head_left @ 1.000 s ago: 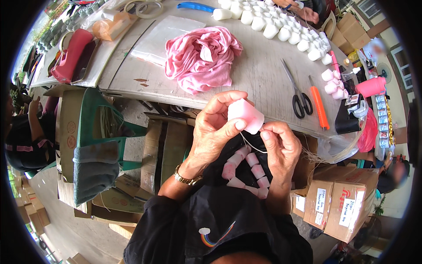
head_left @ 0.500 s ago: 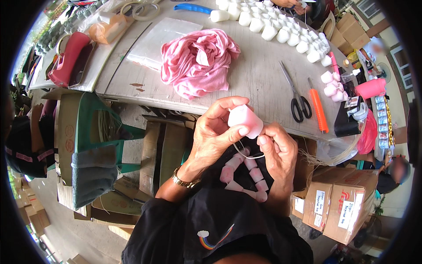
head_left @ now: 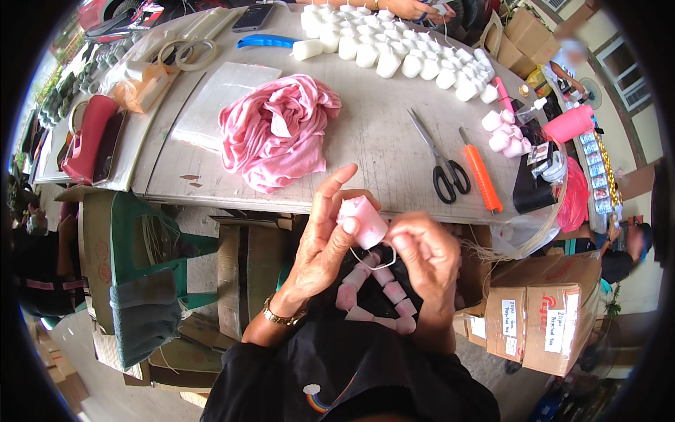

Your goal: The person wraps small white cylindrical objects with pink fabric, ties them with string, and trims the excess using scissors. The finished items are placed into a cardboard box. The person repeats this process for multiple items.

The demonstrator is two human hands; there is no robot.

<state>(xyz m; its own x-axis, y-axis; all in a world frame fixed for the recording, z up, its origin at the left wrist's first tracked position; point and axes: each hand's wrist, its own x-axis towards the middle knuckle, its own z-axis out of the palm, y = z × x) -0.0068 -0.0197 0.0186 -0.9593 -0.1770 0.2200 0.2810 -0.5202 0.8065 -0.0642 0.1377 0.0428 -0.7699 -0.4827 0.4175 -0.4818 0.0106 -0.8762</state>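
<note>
The left hand [head_left: 325, 243] pinched a small pink waxy cylinder [head_left: 361, 219] between thumb and fingers, just below the near edge of the grey counter [head_left: 380, 141]. The right hand [head_left: 425, 264] sat beside that cylinder, fingers closed on a thin pale string [head_left: 373, 266] looping under it. Below the cylinder hung a chain of pink pieces [head_left: 380, 302] on the string. Compared with half a second before, the left index finger had lifted straighter. Beyond the cylinder, on the counter, lay a crumpled pink cloth [head_left: 278, 130], black-handled scissors [head_left: 439, 162] and rows of white cylinders [head_left: 394, 53].
</note>
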